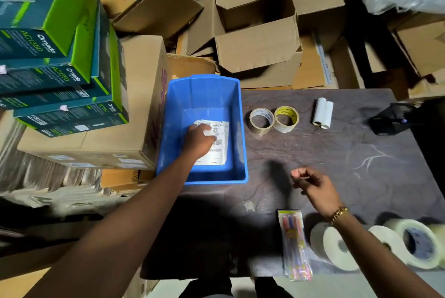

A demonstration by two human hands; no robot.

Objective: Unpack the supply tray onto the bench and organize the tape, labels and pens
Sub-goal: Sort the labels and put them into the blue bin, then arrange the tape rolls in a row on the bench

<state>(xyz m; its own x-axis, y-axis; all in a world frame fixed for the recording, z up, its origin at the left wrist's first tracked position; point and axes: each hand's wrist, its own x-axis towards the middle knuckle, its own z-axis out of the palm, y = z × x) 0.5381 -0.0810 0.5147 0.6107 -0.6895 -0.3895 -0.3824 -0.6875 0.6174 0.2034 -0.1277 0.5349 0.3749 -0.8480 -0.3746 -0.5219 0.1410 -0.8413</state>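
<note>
1. The left hand [200, 137] reaches down into the blue tray [237, 114] at frame centre, fingers curled and resting on the stack of labels [220, 143]; whether it has actually gripped them I cannot tell.
2. The right hand [310, 183] hovers over the bench [337, 153] right of the tray, loosely curled, holding nothing.
3. The labels lie flat on the tray floor, partly under the left hand; nothing else shows in the tray.
4. Two tape rolls [274, 119] sit touching on the bench just right of the tray, well above the right hand.
5. Two small white rolls [323, 113] lie together farther right.
6. A pen pack [295, 244] lies at lower centre-right, below the right hand and just left of its wrist.
7. Large white rolls [342, 248] and a clear tape roll [420, 243] line the lower right edge, partly under the right forearm.
8. A black mesh holder [392, 119] stands at the bench's right edge; its contents are unclear.
</note>
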